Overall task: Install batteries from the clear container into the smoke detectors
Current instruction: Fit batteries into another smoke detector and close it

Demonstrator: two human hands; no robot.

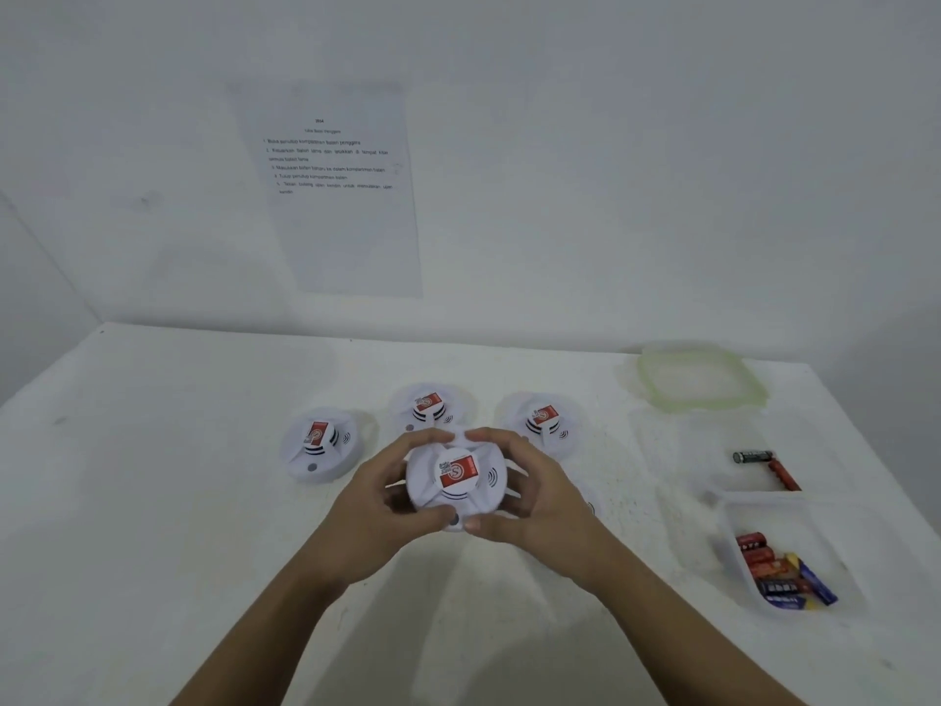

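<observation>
Both hands grip one smoke detector (455, 476) at frame ctr, just above the tabletop (153, 501). Left hand (377, 494) wraps its 9 o'clock side, fingers curled over the far rim, thumb on the near rim. Right hand (534, 496) does the same from 3 o'clock, thumb near 6 o'clock on the rim. Fingertips of the two hands nearly meet at 12 o'clock. Detector is white and round, its red-and-white label facing up toward the cam, body tilted a bit.

Taking the held unit as ctr, 3 more units sit on the tabletop, label up: left detector (318, 443) at 10 o'clock, middle detector (430, 407) at 12, just beyond the fingertips, and right detector (542, 417) at 1–2 o'clock. None touch each other. A white edge with arc marks (590, 504) peeks out past the right hand at 3 o'clock; can't tell what it is.

Clear container (809, 532) is at 4 o'clock, well apart from the hands, with a pile of batteries (784, 573) inside, red, black and blue/yellow. At 3 o'clock, farther out, a black battery (753, 456) and a red battery (784, 476) lie touching at one end, maybe in a 2nd clear tray, hard to tell. Green-rimmed lid (700, 379) lies flat at 2 o'clock. Printed sheet (336, 191) hangs on the wall at 11–12 o'clock, text too small to read.
</observation>
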